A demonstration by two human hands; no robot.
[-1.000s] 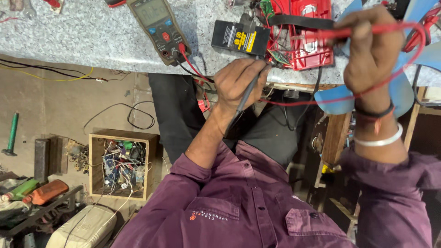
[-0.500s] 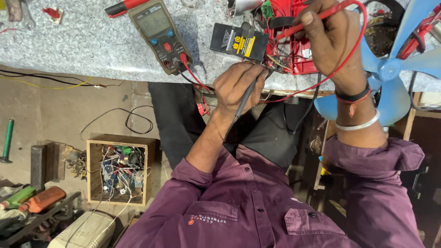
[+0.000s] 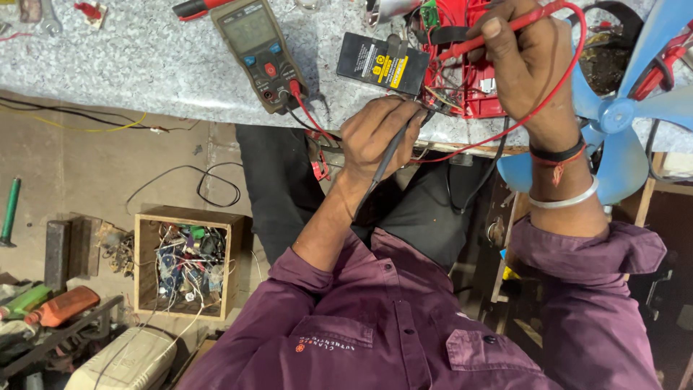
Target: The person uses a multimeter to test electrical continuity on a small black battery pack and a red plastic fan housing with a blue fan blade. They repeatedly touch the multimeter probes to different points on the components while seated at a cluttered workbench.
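Since half a second ago the right hand [image 3: 530, 61] has slid a little further over the red plastic housing with exposed wiring [image 3: 462, 72], and its thin red test probe [image 3: 505, 32] now lies flatter across the knuckles; the left hand [image 3: 379, 137] has hardly shifted. The housing lies open on the speckled grey worktop [image 3: 144, 65], directly beneath the right hand, with a black rectangular battery bearing a yellow label [image 3: 382, 63] touching its near edge, just above the left hand. The right hand is closed round the red probe, wrist bent down, the red lead looping past a black band and a silver bangle. The left hand pinches a slim black test probe [image 3: 390, 155] pen-fashion, tip toward the housing. A grey-green handheld multimeter [image 3: 260, 54] lies beyond the left hand, leads plugged in.
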